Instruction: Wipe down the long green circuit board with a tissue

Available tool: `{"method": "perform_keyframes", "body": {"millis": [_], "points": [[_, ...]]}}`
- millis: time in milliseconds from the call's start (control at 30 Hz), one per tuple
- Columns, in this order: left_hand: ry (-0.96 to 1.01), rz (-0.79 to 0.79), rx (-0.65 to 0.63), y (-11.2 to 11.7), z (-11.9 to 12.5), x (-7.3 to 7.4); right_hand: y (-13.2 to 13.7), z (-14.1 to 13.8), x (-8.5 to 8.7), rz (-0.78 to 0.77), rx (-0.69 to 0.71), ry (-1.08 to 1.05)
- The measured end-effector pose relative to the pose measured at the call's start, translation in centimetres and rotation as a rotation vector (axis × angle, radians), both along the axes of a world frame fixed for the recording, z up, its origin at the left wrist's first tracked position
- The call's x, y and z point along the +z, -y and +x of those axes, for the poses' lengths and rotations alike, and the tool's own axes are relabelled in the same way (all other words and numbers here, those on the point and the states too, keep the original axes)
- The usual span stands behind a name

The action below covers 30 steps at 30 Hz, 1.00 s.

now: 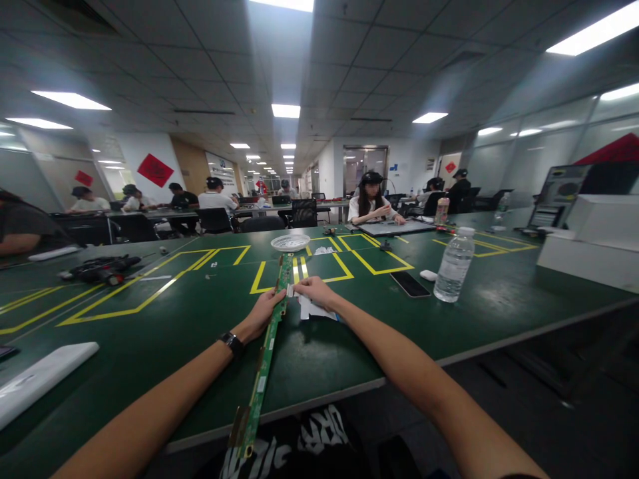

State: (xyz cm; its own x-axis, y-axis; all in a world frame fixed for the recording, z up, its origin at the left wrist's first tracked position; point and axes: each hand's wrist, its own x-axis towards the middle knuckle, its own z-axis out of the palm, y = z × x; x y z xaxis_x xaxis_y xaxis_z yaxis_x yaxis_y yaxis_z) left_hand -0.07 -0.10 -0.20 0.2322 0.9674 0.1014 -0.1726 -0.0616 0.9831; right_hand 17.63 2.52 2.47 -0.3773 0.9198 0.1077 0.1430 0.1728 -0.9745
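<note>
A long, narrow green circuit board [268, 352] points away from me, its near end past the table's front edge above my lap. My left hand [262, 311], with a dark band at the wrist, is closed around the board near its far end. At the board's right side my right hand [317, 293] pinches a white flat cable [312, 309] with a bluish edge. The cable's white end touches or nearly touches the board between my two hands; exact contact is too small to make out. Part of the cable hangs folded below my right fingers.
Beyond the board stand a white basket [290, 242] and small white scraps [325, 250]. At right are a phone [410, 284], a white case [428, 275] and a water bottle [454, 265]. A white bar [44, 379] lies left. Another person [372, 199] sits across the table.
</note>
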Motion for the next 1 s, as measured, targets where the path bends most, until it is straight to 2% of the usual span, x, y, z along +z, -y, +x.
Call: {"method": "perform_keyframes", "body": {"millis": [500, 667, 1000], "points": [[-0.043, -0.005, 0.006, 0.3, 0.3, 0.2, 0.0, -0.1, -0.2, 0.043, -0.044, 0.041], [-0.081, 0.01, 0.019, 0.5, 0.4, 0.4, 0.0, -0.1, -0.1, -0.003, -0.037, 0.039], [-0.145, 0.088, -0.021, 0.4, 0.3, 0.1, -0.6, -0.7, -1.2, 0.016, -0.072, -0.051]]}}
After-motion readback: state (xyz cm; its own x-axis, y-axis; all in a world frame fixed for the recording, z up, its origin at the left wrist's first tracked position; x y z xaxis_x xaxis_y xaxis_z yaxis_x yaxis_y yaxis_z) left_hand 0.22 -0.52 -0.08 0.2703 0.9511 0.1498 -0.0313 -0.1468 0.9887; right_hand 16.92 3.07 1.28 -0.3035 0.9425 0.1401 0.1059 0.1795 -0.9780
